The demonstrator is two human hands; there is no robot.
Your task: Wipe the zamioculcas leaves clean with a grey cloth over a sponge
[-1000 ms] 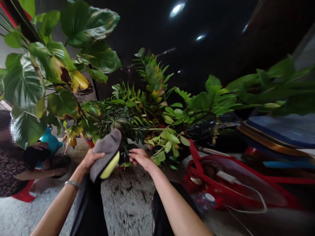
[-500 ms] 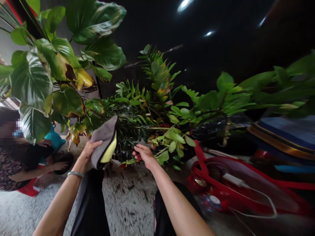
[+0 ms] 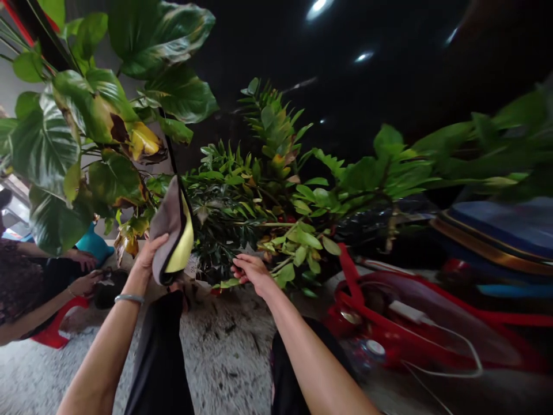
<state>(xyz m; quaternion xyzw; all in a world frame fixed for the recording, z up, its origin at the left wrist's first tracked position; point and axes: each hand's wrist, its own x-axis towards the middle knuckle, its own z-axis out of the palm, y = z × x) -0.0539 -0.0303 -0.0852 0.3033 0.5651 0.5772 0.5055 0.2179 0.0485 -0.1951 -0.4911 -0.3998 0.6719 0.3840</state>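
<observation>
My left hand (image 3: 148,257) is closed on a folded cloth (image 3: 166,239), grey on one face and yellow on the other, with a dark edge. The cloth stands up beside the potted greenery. My right hand (image 3: 254,272) is pinched at a narrow dark leaf of the low plant (image 3: 218,239); the exact grip at its fingertips is partly hidden. Light green leaves (image 3: 298,245) spread just right of that hand.
Large broad leaves (image 3: 52,135), some yellowed, hang at the upper left. A person (image 3: 26,288) sits by a red stool (image 3: 58,331) on the left. At the right lie a red basket (image 3: 367,323) with a white cable, and a blue bag (image 3: 496,236).
My left hand has shifted slightly left with the cloth, whose tip now rises higher and shows more yellow. My right hand stays nearly in place. The seated person has moved left in view.
</observation>
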